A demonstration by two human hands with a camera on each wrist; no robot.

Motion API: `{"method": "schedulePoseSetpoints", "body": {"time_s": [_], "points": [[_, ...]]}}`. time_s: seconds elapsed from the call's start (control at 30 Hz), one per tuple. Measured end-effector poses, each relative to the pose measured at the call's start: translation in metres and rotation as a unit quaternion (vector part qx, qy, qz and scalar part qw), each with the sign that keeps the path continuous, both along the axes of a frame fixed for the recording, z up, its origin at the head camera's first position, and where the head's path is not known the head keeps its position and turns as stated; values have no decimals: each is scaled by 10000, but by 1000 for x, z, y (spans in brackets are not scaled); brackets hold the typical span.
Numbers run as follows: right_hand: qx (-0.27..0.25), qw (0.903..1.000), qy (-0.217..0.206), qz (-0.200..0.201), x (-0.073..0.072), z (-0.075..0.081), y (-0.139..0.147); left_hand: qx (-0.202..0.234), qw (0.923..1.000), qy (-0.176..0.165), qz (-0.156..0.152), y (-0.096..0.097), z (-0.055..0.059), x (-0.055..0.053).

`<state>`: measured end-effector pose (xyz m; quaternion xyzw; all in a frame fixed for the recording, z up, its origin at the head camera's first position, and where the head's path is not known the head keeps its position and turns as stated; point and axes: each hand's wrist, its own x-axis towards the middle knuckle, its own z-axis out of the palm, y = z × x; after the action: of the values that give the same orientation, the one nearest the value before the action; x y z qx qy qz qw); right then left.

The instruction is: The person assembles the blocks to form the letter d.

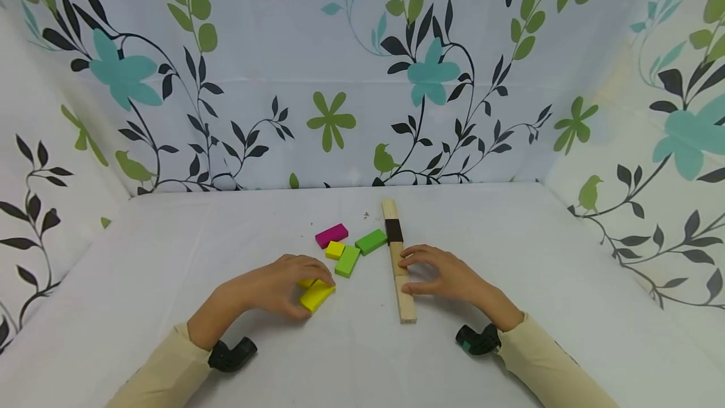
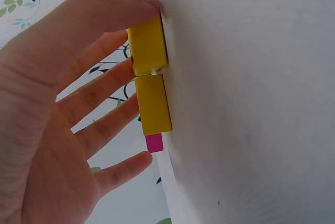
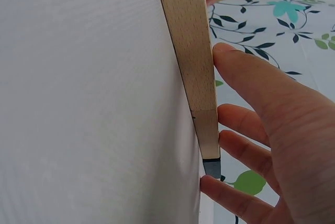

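My left hand (image 1: 277, 285) curves around two yellow blocks lying on the table. Its thumb and index finger pinch the nearer yellow block (image 1: 318, 296); the other yellow block (image 2: 153, 103) lies end to end with it, partly hidden by the fingers in the head view. The left wrist view shows the remaining fingers spread alongside. My right hand (image 1: 447, 276) rests its thumb and fingertips against the right side of a straight row of wooden blocks (image 1: 406, 308). Within that row, a dark brown block (image 1: 393, 230) sits between plain wooden ones.
Between the hands and farther back lie a magenta block (image 1: 331, 235), a small yellow block (image 1: 335, 250), a green block (image 1: 347, 261) and another green block (image 1: 371, 242) whose end is by the brown block. A patterned curtain (image 1: 351, 169) borders the white table (image 1: 362, 364).
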<state>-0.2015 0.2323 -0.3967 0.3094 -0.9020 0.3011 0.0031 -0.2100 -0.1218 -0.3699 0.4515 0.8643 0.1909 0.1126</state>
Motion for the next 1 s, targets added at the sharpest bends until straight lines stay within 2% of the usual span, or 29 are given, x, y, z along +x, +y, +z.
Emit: {"method": "schedulePoseSetpoints", "body": {"time_s": [0.37, 0.5, 0.77, 1.0], "points": [[-20, 10000, -40, 42, -1, 0, 1, -116, 9997, 145, 135, 5, 0, 0], [-42, 10000, -54, 65, -1, 1, 2, -177, 9991, 335, 181, 9, -3, 0], [-83, 9999, -85, 88, -2, 2, 3, -366, 9933, 958, 541, 21, -3, 2], [-78, 9999, -101, 61, -2, 3, 3, -335, 9896, 1213, 698, 31, 0, 6]]}}
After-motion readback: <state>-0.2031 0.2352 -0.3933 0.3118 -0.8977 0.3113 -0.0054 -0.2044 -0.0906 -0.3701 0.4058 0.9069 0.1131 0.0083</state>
